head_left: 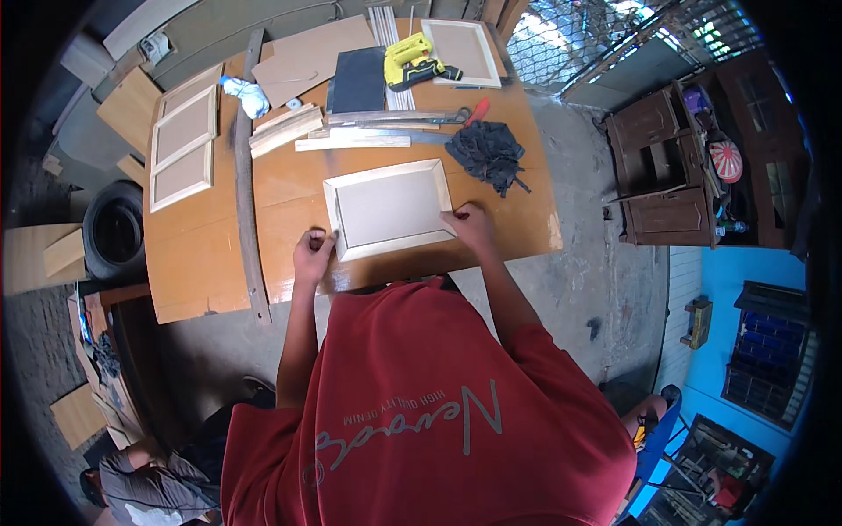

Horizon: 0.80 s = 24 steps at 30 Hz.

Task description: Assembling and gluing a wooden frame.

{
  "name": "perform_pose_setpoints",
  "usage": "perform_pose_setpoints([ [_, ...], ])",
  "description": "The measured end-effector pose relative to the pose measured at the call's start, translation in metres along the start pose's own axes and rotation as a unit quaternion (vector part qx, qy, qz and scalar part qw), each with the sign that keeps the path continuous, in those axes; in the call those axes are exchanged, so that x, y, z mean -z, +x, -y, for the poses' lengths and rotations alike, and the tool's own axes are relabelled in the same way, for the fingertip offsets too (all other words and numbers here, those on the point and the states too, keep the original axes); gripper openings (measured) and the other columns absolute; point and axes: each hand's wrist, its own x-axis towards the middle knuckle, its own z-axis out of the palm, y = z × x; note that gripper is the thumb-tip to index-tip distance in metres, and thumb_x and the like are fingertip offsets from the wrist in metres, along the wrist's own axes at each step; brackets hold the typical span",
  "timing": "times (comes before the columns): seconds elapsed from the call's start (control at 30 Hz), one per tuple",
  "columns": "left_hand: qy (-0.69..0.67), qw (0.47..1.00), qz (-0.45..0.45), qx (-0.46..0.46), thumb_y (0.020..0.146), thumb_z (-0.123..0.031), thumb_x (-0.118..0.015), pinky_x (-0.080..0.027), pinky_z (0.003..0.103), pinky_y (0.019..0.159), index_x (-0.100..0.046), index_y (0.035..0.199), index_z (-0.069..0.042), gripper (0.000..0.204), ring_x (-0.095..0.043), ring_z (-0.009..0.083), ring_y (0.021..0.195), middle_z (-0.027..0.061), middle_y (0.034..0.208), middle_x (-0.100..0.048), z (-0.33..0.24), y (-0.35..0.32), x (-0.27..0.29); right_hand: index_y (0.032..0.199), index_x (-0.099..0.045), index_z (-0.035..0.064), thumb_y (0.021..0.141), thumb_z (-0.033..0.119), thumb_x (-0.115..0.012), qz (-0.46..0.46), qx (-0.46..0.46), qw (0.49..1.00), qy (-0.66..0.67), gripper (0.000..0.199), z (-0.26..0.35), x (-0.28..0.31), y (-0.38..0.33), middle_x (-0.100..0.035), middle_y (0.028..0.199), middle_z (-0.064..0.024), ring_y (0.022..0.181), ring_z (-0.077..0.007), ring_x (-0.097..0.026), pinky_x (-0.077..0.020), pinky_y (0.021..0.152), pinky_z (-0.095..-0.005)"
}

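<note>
A small pale wooden frame (390,246) with a flat beige panel inside lies on the table in front of me, slightly tilted. My left hand (312,258) is at its lower left corner, fingers curled in and fingertips against the edge. On the opposite side, my right hand (472,225) pinches the right rail between thumb and fingers. A crumpled black cloth (487,154) lies just beyond my right hand. Past the frame's far edge are loose wooden strips (353,143) and scissors with a red handle (479,111).
The brown wooden table (202,254) has a long grey bar (245,175) across its left part. Farther back are a yellow-and-black power tool (410,63), a black sheet (357,81) and other frames (182,140). A person (162,478) sits at lower left; a tire (115,230) stands left.
</note>
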Motion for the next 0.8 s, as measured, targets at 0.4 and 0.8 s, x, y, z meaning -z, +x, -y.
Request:
perform_pose_setpoints([
  [0.4, 0.003, 1.0, -0.007, 0.009, 0.089, -0.023, -0.082, -0.049, 0.025, 0.063, -0.064, 0.101, 0.0, 0.032, -0.055, 0.0081, 0.068, 0.0008, 0.075, -0.062, 0.004, 0.002, 0.003, 0.092, -0.071, 0.0029, 0.075, 0.048, -0.086, 0.012, -0.016, 1.0, 0.007, 0.051, 0.004, -0.008, -0.001, -0.075, 0.093, -0.017, 0.09, -0.034, -0.072, -0.0557, 0.081, -0.0427],
  [0.8, -0.027, 1.0, 0.009, -0.009, 0.09, -0.018, -0.08, -0.052, 0.026, 0.066, -0.073, 0.097, -0.002, 0.019, -0.06, 0.0087, 0.069, 0.0023, 0.078, -0.069, 0.029, 0.012, -0.005, 0.096, -0.073, 0.0013, 0.084, 0.052, -0.077, -0.003, -0.023, 1.0, 0.019, 0.053, 0.01, 0.0, -0.001, -0.075, 0.097, -0.0184, 0.093, -0.0347, -0.072, -0.0551, 0.083, -0.0429],
])
